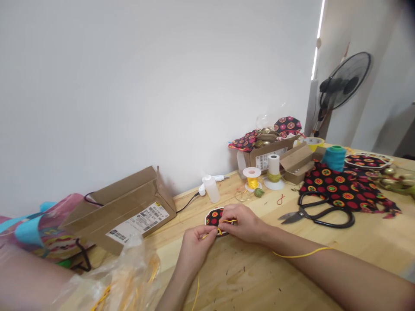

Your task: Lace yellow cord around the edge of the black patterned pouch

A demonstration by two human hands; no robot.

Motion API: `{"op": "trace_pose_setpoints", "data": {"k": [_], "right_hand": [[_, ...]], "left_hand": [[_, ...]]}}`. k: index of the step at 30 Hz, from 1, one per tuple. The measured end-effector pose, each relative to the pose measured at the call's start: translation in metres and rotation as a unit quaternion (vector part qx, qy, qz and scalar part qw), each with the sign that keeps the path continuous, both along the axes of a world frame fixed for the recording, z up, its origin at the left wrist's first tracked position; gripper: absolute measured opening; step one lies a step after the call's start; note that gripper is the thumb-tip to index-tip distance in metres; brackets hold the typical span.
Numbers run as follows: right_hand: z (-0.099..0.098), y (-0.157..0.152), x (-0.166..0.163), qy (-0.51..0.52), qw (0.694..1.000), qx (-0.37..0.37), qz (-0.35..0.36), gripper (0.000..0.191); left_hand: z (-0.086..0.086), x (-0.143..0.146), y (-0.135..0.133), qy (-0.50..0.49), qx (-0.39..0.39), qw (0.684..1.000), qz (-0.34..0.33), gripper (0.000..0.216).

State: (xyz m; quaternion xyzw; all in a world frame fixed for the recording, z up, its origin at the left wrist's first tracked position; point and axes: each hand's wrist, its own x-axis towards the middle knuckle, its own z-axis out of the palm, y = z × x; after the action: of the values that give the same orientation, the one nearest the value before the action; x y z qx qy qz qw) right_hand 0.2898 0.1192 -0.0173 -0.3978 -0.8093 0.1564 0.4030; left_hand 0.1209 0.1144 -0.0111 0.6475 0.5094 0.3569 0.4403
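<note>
My left hand (200, 242) and my right hand (241, 222) are close together over the wooden table, both with pinched fingers. Between them runs a yellow cord (219, 232), looped near the fingertips. One length of it hangs below my left hand, and another lies along my right forearm. Just behind the fingertips lies a black patterned fabric piece (214, 216) with a pale edge, red and orange round motifs on it. My fingers partly cover this piece, so I cannot tell how the cord is joined to it.
Black-handled scissors (316, 214) lie to the right beside patterned cloth (340, 185). Behind stand a yellow thread spool (252, 179), a white bottle (211, 188) and a teal thread cone (334, 158). At left are a cardboard box (129, 207) and a plastic bag (129, 276) with cord.
</note>
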Motion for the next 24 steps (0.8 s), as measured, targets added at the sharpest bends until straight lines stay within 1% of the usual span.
{"op": "trace_pose_setpoints", "data": {"k": [4,9,13,18,24], "right_hand": [[0.0016,-0.0001,0.0013,-0.001,1.000,-0.009,-0.006,0.013],[0.0060,-0.0031,0.0020,-0.017,0.999,-0.014,-0.043,0.013],[0.0085,-0.0050,0.0010,-0.016,0.997,-0.022,-0.066,0.015],[0.0073,-0.0019,0.0022,-0.003,0.998,-0.036,-0.055,0.011],[0.0082,-0.0034,0.0014,0.005,0.996,-0.057,-0.066,0.010]], "left_hand": [[0.0018,0.0006,-0.0016,0.005,0.011,1.000,-0.006,0.023],[0.0037,0.0017,-0.0030,0.012,0.017,0.999,-0.030,0.023],[0.0045,0.0024,-0.0022,0.019,0.019,0.999,-0.019,0.022],[0.0039,0.0023,-0.0016,0.014,0.020,1.000,-0.005,0.021],[0.0047,0.0017,-0.0028,0.016,0.001,0.999,-0.035,0.024]]}}
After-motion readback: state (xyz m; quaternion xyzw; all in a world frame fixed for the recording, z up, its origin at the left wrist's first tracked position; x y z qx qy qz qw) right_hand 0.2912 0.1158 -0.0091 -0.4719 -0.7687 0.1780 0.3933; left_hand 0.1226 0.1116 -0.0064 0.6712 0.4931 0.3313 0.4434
